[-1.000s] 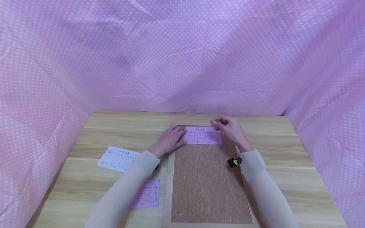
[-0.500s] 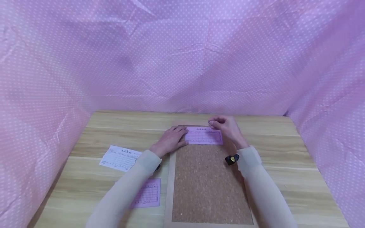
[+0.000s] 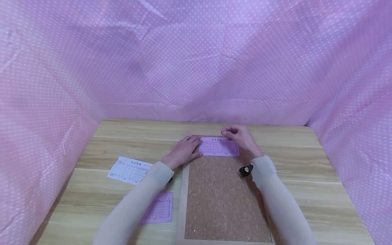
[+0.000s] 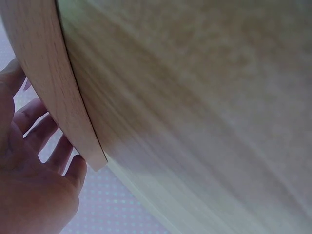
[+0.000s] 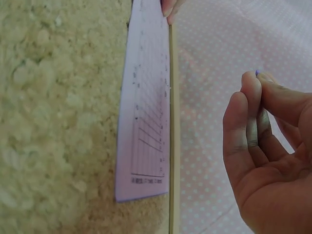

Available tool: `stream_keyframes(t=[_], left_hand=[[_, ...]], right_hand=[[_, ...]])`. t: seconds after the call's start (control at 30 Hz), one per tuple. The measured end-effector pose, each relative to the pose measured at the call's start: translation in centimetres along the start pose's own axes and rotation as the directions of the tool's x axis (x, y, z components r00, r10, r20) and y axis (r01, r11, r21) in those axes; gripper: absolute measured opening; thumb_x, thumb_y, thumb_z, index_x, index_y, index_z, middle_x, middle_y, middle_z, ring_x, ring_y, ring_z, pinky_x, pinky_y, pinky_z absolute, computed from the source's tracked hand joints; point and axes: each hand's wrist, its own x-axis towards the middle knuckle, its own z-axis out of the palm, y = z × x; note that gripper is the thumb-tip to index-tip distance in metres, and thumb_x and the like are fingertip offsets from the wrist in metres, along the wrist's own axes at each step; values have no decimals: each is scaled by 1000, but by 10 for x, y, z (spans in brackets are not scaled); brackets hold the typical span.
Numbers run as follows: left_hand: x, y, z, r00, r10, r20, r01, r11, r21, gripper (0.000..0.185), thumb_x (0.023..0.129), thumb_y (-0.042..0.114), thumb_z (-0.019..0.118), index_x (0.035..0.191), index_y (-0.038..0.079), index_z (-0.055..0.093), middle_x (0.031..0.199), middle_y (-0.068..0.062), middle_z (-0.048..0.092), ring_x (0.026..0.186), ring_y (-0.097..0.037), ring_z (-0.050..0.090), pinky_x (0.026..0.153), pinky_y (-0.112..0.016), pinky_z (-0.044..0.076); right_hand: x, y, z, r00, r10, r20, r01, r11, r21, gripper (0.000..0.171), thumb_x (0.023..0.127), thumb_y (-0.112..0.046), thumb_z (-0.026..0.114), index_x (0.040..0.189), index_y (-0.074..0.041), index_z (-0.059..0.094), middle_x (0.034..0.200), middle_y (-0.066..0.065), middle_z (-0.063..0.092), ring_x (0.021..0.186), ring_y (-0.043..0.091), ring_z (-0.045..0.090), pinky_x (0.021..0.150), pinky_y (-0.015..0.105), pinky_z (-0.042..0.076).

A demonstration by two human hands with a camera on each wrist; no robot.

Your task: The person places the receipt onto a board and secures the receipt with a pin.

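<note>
A rectangular brown cork board with a pale wooden frame lies on a light wood-grain table. A rectangular pink paper form with a printed grid lies flat at the far end of the board.

The person's left hand rests at the left edge of this form, with its fingers extended and slightly spread; fingertips touch the far left corner and the thumb lies at the near left corner. It grips nothing.

The right hand is held above the far edge of the form. Its thumb and index finger are brought together in a pinch on a small purple object, mostly hidden by the fingertips. In the right wrist view, a gap shows between this hand and the board.

To the left of the board lie a white printed paper form and, nearer, a second pink printed form, both partly covered by the cream left sleeve. A black device with a yellow mark sits at the right wrist. Pink polka-dot cloth hangs beyond the table.
</note>
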Motion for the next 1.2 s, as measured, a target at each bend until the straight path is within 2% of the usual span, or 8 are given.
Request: stream_keyframes(t=[0.13, 0.33, 0.77, 0.93, 1.2], left_hand=[[1, -1, -1, 1000, 1, 8, -1, 1000, 3, 62, 104, 42, 61, 152, 6, 49, 162, -12, 40, 148, -34, 36, 120, -49, 32], [0, -1, -2, 1000, -6, 13, 6, 1000, -7, 61, 104, 42, 61, 152, 6, 49, 163, -12, 39, 148, -33, 36, 120, -50, 32], [1, -1, -1, 1000, 11, -7, -11, 1000, 12, 61, 103, 42, 63, 151, 6, 51, 160, -13, 43, 146, -33, 39, 120, -48, 33], [1, 0, -2, 1000, 3, 0, -3, 1000, -9, 61, 103, 42, 63, 151, 6, 51, 160, -13, 43, 147, -33, 39, 120, -49, 33], [2, -1, -3, 1000, 2, -7, -2, 1000, 5, 61, 103, 42, 64, 150, 6, 51, 160, -12, 43, 146, -33, 39, 120, -49, 33]], right_hand=[[3, 1, 2, 999, 34, 11, -33, 999, -35, 22, 101, -15, 68, 116, 0, 75, 107, 12, 76, 91, 21, 70, 83, 34, 57], [9, 3, 4, 996, 72, 47, -69, 995, -68, 22, 103, -18, 66, 117, -4, 75, 111, 11, 76, 97, 24, 70, 87, 37, 56], [22, 12, 10, 993, 77, 91, -70, 994, -82, 20, 102, -3, 61, 116, 4, 74, 97, 16, 75, 80, 16, 69, 66, 21, 55], [23, 12, 11, 990, 101, 101, -93, 993, -79, 19, 102, 0, 60, 113, 5, 75, 99, 17, 75, 79, 15, 68, 66, 20, 56], [26, 10, 13, 982, 158, 100, -146, 982, -118, 18, 100, 0, 63, 113, 2, 75, 102, 17, 74, 78, 14, 69, 71, 23, 59]])
